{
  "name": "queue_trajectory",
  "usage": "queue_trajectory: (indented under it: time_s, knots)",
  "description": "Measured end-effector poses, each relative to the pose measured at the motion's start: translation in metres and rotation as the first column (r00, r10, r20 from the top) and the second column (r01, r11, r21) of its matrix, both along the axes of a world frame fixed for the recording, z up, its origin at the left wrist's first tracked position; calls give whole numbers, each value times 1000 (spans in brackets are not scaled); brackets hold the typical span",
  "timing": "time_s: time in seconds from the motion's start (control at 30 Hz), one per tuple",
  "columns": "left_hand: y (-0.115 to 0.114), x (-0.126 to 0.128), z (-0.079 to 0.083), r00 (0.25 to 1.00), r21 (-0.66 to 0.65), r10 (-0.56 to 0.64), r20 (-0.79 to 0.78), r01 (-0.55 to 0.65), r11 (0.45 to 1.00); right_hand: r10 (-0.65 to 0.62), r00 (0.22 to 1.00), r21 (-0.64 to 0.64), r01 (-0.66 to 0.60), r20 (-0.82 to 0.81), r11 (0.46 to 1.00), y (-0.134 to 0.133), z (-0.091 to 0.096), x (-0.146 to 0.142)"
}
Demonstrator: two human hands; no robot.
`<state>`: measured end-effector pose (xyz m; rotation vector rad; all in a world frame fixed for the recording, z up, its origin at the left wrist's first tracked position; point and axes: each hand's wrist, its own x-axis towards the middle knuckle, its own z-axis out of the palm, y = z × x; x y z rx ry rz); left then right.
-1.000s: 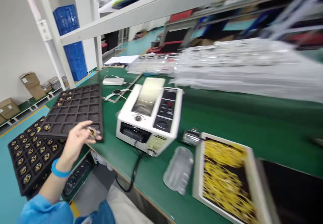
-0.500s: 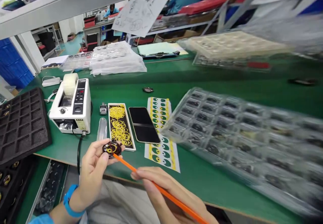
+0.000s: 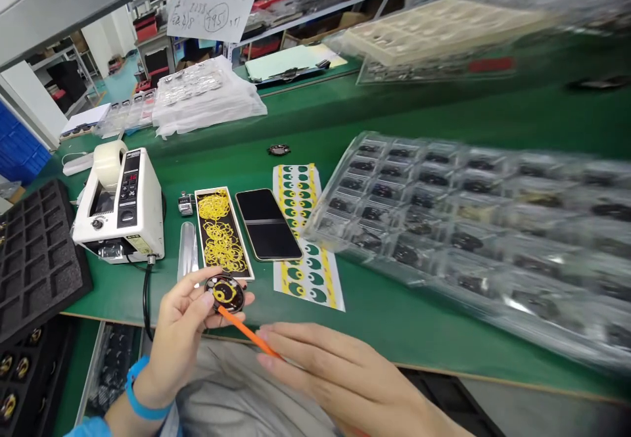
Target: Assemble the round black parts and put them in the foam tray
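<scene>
Your left hand (image 3: 180, 335) has its grip closed on a round dark disc with a yellow ring (image 3: 225, 293), held just over the edge of the green table (image 3: 394, 335). Your right hand (image 3: 340, 374) has its grip closed on a thin orange stick (image 3: 246, 334), and the stick's tip touches the disc (your fingers hide its other end). Just past the disc lies a long tray of yellow rings (image 3: 221, 233), with a black glass panel (image 3: 269, 224) beside it and a white tape machine (image 3: 118, 207) to the left.

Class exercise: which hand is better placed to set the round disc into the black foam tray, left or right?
Left, probably: the left hand holds the disc and sits nearer the black foam tray, while the right hand holds an orange stick.
</scene>
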<state>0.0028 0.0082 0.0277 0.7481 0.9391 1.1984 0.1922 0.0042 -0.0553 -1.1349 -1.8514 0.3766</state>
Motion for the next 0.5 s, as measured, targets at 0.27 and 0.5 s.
queue_trajectory:
  time_s: [0.27,0.5]
  knots:
    - [2,11,-12,998,23,56,-18,-56,998,147,978,281,-101,-147,954,9,41,-20]
    - [-2,24,-20,992,83,124,0,-123,989,-94,957,215,156,-275,964,11,41,-52]
